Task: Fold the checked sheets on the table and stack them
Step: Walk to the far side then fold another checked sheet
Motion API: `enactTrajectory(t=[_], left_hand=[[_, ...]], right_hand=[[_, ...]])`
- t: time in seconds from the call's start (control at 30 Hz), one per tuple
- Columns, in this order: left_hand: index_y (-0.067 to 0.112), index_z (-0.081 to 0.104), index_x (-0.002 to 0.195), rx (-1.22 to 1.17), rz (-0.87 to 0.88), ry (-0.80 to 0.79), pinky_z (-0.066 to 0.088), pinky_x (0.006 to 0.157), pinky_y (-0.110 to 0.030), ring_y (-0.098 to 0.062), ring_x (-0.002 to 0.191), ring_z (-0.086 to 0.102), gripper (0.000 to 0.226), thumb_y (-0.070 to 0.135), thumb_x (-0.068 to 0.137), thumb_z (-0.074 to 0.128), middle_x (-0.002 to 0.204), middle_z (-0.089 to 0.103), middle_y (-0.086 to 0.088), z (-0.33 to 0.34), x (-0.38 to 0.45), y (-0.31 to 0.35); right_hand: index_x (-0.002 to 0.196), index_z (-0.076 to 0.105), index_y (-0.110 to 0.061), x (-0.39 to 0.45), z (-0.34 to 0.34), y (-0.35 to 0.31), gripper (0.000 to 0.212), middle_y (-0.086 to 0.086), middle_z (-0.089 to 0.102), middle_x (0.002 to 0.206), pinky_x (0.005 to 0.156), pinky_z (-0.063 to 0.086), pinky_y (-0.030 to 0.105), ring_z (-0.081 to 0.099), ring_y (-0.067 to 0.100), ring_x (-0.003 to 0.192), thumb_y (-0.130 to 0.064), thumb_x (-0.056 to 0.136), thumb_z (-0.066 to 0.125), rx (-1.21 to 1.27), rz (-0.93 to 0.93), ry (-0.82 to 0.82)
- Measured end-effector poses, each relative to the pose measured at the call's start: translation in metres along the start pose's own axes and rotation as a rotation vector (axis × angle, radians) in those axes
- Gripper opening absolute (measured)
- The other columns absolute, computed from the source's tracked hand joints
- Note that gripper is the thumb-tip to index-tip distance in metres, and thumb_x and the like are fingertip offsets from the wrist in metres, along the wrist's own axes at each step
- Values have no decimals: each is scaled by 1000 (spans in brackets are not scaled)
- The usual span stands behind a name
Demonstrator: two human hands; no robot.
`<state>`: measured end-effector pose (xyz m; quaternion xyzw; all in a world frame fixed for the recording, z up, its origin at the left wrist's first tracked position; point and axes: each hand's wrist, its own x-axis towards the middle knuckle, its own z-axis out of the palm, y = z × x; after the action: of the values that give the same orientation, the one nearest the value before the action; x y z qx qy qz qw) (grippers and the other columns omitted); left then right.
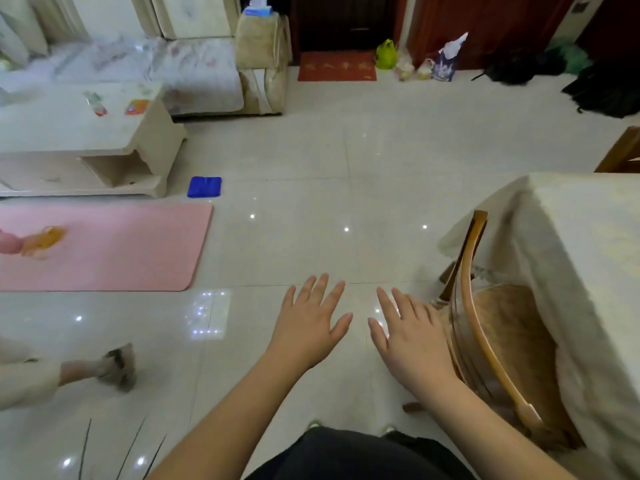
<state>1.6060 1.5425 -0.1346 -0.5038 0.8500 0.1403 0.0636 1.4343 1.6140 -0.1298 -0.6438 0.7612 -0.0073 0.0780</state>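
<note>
My left hand (310, 323) and my right hand (412, 336) are stretched out in front of me, palms down, fingers spread, holding nothing. Both hover over the shiny tiled floor. A table with a cream cloth (581, 244) stands at the right, and my right hand is just left of the wooden chair (485, 327) tucked under it. No checked sheets show anywhere in the view.
A pink mat (114, 247) lies on the floor at the left, with a low white coffee table (69, 133) and a sofa (194, 71) behind it. A small blue cloth (204, 187) lies on the floor. Another person's foot (117, 367) is at lower left. Bags sit by the far doors.
</note>
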Motion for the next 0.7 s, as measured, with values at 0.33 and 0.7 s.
enactTrajectory(t=[0.33,0.7], left_hand=[[33,9,153,16,8,9,9,120,-44,-19,149,8,84,64,78,-11,162,11,0,-14,111,-18],[29,14,153,82,39,-2,13,119,-43,-19,148,12,62,57,98,19,161,16,-1,-68,248,-5]], right_hand=[[141,49,-20,109,5,19,60,9,55,138,108,37,53,51,29,129,-52,95,27,-53,30,-2],[143,45,-23,242,-16,64,57,6,50,144,112,23,47,46,27,133,-51,97,28,10,59,22]])
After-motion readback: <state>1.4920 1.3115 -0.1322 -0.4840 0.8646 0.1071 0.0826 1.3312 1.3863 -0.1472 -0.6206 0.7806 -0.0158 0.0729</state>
